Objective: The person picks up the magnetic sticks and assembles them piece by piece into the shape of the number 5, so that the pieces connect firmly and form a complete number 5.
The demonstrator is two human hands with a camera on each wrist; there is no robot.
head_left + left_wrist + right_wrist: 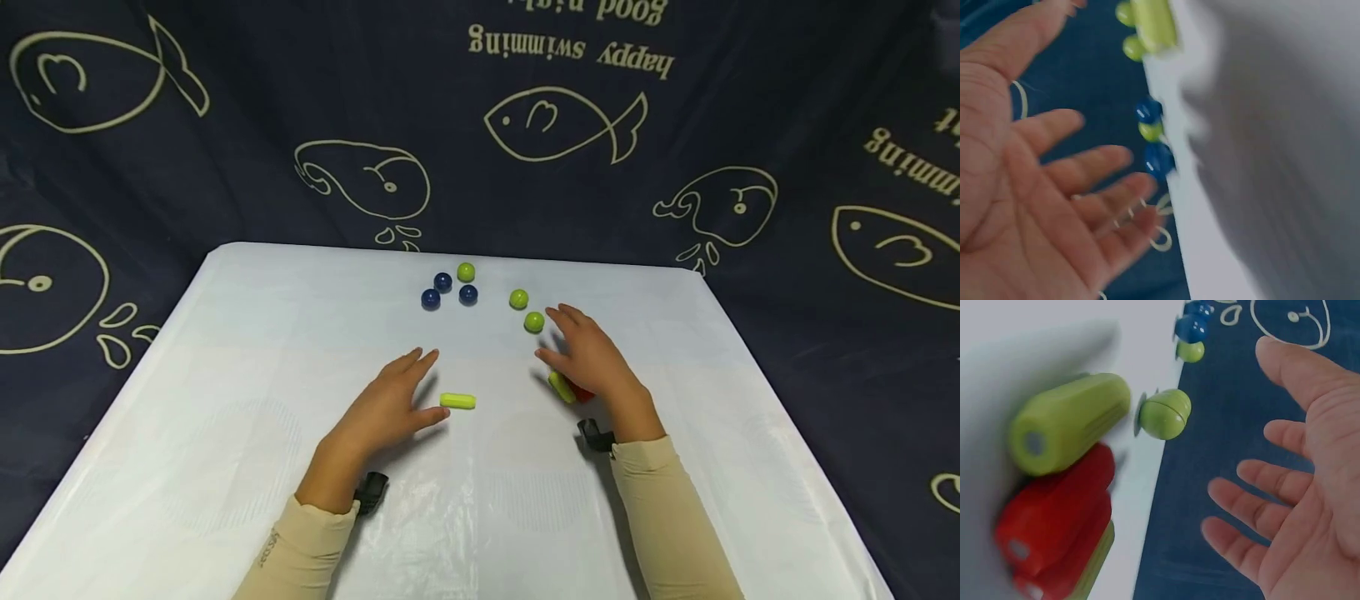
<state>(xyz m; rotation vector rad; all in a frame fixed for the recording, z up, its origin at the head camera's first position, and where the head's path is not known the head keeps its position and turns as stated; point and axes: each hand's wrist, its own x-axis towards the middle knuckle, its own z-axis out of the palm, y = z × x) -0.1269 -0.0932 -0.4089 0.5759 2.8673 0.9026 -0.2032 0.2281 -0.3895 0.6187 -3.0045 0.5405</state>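
Observation:
My left hand, fingers spread, hovers just left of a short yellow-green stick and holds nothing. Its palm and loosely bent fingers show in the left wrist view, with the yellow-green stick at the top edge. Over a small group of sticks on the right is my right hand, also holding nothing. One yellow-green stick lies beside two red sticks, and another yellow-green stick shows behind them. In the head view the hand partly hides this group. A green ball sits near its fingertips.
Farther back on the white table are a second green ball and a third green ball. Three dark blue balls cluster left of them. A dark cloth with fish drawings hangs behind the table's far edge.

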